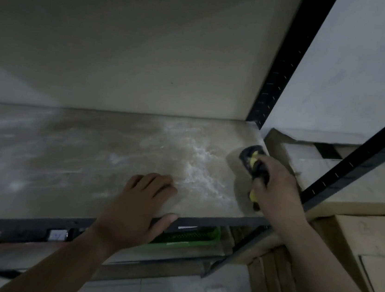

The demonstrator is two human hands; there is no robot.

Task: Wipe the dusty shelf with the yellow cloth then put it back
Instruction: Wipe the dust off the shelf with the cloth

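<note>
The right hand (275, 190) has its grip clamped on the bunched cloth (253, 162), low on the shelf (76, 156) at its right end, near the black upright (278, 71). The left hand (141, 200) lies flat, grip apart, on the front edge. A hard sweep could push the white dust (199, 163) onto the green basket (189, 239) below. The board is pale and streaked, and the room is dim, with cardboard boxes (369, 240) alongside.

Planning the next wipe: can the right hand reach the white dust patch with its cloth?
Probably yes: the right hand grips the yellow cloth just right of the dust patch, bare shelf between; the left hand rests nearer the front edge.
</note>
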